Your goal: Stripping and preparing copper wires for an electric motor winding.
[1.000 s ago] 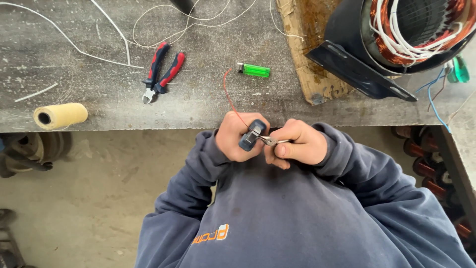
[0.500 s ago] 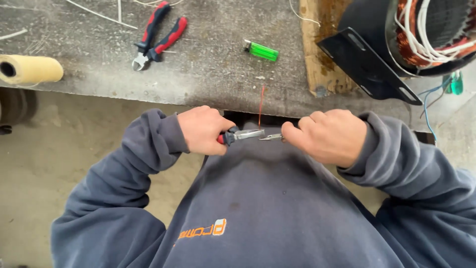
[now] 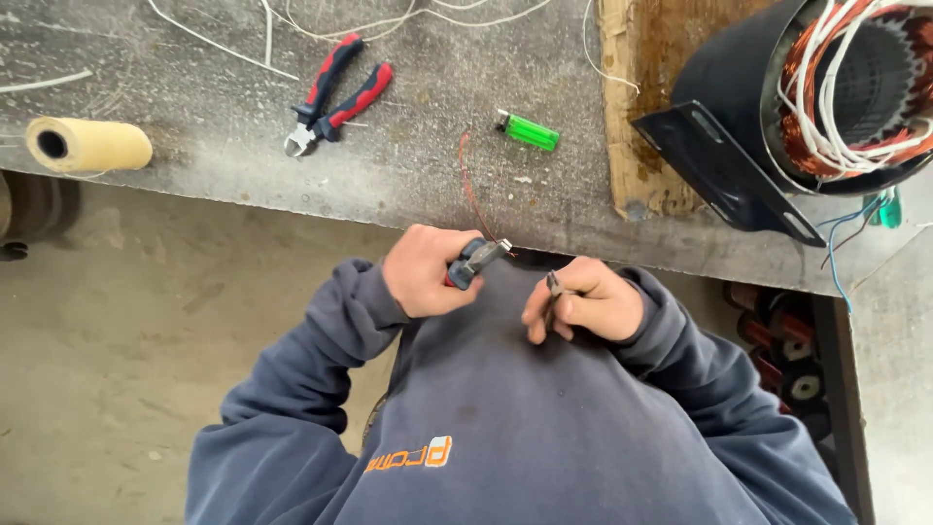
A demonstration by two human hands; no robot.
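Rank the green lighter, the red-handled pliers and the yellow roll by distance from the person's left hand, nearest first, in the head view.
From the left hand:
1. Green lighter, up and to the right on the bench.
2. Red-handled pliers, up and slightly left; close to the lighter's distance, a little farther.
3. Yellow roll, far left at the bench edge.

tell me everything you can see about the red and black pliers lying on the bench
The red and black pliers lie flat on the grey, scuffed workbench, untouched by either hand. Two curved handles in red grip with black inlays spread slightly apart, pointing up and right; the short bare-metal cutting head points down and left, its jaws nearly closed. Thin white wires run just beyond the handles, and a green lighter lies to their right.
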